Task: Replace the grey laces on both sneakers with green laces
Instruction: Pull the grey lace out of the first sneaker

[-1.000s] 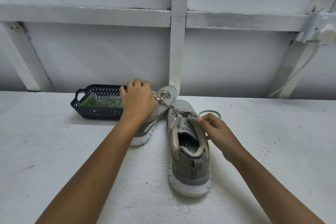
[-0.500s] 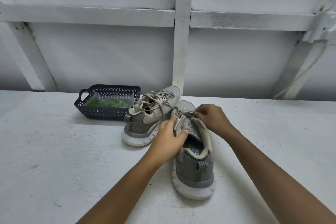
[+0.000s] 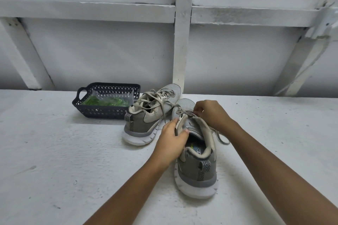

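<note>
Well left of the near sneaker (image 3: 197,170), a dark basket (image 3: 102,113) holds bagged green laces (image 3: 104,101). Just left of it stands the other sneaker (image 3: 146,120), grey-laced. The left hand (image 3: 171,144) grips the near sneaker's left collar edge, and the right hand (image 3: 210,113) pinches its grey lace (image 3: 220,138) by the toe.

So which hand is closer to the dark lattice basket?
Left. The left hand grips the near grey sneaker, right of the dark lattice basket; the right hand pinches its lace, farther away.
</note>
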Tool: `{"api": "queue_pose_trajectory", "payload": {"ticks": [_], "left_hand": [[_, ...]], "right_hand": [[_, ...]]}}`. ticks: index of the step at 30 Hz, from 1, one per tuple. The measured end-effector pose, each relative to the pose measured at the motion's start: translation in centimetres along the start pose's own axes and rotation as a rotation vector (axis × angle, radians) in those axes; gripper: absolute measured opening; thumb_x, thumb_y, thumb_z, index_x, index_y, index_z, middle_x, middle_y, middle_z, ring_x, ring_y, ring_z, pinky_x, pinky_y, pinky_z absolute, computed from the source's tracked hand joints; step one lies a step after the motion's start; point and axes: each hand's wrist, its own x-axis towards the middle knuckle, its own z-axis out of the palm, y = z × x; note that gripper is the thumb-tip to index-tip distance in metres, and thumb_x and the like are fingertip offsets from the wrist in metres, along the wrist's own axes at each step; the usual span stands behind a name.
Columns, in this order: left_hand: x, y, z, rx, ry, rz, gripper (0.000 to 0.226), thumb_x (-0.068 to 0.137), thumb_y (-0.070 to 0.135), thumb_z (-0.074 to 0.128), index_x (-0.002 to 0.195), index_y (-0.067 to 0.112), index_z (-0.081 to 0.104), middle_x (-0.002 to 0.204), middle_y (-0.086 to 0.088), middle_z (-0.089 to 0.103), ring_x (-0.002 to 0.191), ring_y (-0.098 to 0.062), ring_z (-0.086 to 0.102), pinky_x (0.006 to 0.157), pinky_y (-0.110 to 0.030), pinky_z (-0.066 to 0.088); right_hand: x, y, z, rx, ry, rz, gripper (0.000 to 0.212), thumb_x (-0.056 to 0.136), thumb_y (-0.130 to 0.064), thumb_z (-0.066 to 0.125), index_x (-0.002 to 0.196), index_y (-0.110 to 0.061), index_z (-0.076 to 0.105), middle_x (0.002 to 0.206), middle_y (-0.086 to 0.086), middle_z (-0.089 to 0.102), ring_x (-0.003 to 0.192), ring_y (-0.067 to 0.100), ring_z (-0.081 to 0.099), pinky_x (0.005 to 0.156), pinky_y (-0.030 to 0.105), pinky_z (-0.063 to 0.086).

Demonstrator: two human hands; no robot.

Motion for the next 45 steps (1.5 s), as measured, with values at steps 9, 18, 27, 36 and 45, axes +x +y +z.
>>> {"api": "queue_pose_trajectory", "payload": {"ticks": [9, 18, 27, 36, 45], "left_hand": [[-0.3, 0.2, 0.0, -0.022, 0.017, -0.025, 0.049, 0.093, 0.022, 0.052, 0.141, 0.017, 0.042, 0.144, -0.001, 0.044, 0.133, -0.014, 0.039, 0.112, -0.037, 0.031], [-0.5, 0.4, 0.0, -0.037, 0.027, -0.031, 0.048, 0.093, 0.019, 0.051, 0.140, 0.016, 0.043, 0.141, -0.002, 0.046, 0.131, -0.015, 0.042, 0.111, -0.037, 0.033], [-0.5, 0.5, 0.0, -0.047, 0.024, -0.034, 0.047, 0.092, 0.015, 0.049, 0.139, 0.020, 0.045, 0.140, 0.001, 0.047, 0.128, -0.014, 0.044, 0.109, -0.037, 0.035], [-0.6, 0.4, 0.0, -0.046, 0.033, -0.038, 0.046, 0.092, 0.014, 0.048, 0.137, 0.019, 0.047, 0.137, 0.000, 0.050, 0.126, -0.015, 0.047, 0.108, -0.038, 0.037], [-0.3, 0.2, 0.2, -0.045, 0.028, -0.054, 0.050, 0.090, 0.016, 0.048, 0.140, 0.019, 0.043, 0.142, 0.000, 0.045, 0.131, -0.016, 0.042, 0.110, -0.039, 0.034]], "right_hand": [[1.3, -0.1, 0.6, -0.124, 0.097, -0.013, 0.008, 0.092, -0.006, 0.038, 0.094, -0.011, 0.032, 0.074, 0.018, 0.054, 0.062, 0.036, 0.046, 0.051, 0.037, 0.026], [1.0, 1.4, -0.5, 0.314, -0.134, 0.130, 0.010, 0.089, -0.013, 0.061, 0.090, -0.007, 0.070, 0.074, 0.004, 0.063, 0.067, 0.016, 0.059, 0.056, 0.023, 0.052], [2.3, 1.1, -2.1, 0.609, -0.051, 0.237, 0.025, 0.099, -0.022, 0.047, 0.077, -0.011, 0.052, 0.075, 0.008, 0.063, 0.061, 0.014, 0.064, 0.053, 0.029, 0.051], [1.3, 0.9, -2.1, 0.529, -0.200, 0.265, 0.031, 0.099, -0.019, 0.045, 0.073, -0.010, 0.058, 0.073, 0.003, 0.063, 0.065, 0.011, 0.060, 0.054, 0.023, 0.047], [1.5, 1.2, -3.3, 1.158, -0.188, 0.494, 0.022, 0.087, -0.020, 0.040, 0.078, -0.013, 0.060, 0.065, 0.004, 0.063, 0.057, 0.017, 0.062, 0.056, 0.024, 0.043]]}}
